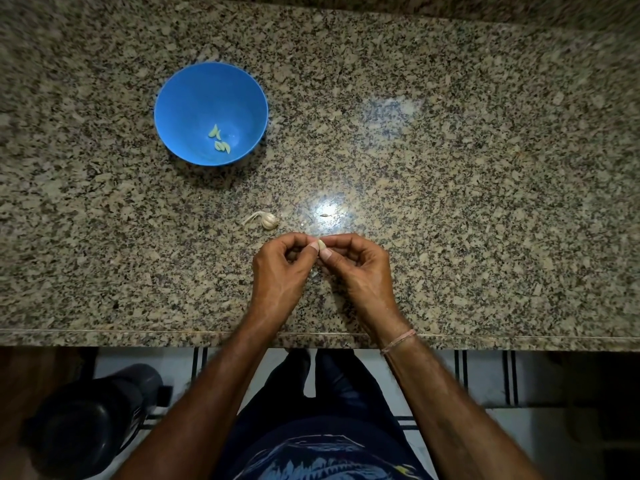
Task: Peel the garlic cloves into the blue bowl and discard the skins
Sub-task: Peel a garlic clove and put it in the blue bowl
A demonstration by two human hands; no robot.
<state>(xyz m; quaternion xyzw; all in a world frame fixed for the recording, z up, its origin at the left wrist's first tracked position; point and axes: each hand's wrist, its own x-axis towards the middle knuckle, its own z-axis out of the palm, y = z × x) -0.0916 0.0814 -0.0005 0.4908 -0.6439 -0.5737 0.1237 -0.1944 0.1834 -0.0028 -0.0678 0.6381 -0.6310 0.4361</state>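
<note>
- Pale garlic clove: held just above the near part of the counter, in front of the person's middle, caught between the fingertips of both hands. It is too small to read its long axis surely; it seems to point away from the body.
- Left hand: fingers curled, thumb and forefinger pinching the clove's left side.
- Right hand: fingers curled, thumb and forefinger pinching the clove's right side, thumbnail at the skin. A pink cord wristband sits on this wrist.
- Round blue plastic bowl: upright, well apart from the grip, away from the body and to the left. The left hand is the nearer, so it is the likelier one to carry the clove across.
- Peeled greenish cloves: a few lying in the bowl's bottom.
- Small whitish garlic bulb: on its side with a trailing stem, near the left hand, roughly on the line from grip to bowl; a hand passing above would clear it.
- Thin papery skin scrap: loose on the counter just beyond the hands, not yet discarded.
- Speckled granite countertop: bears all the above.
- Dark rounded container: on the floor, lower left; whether it takes the skins cannot be told.
</note>
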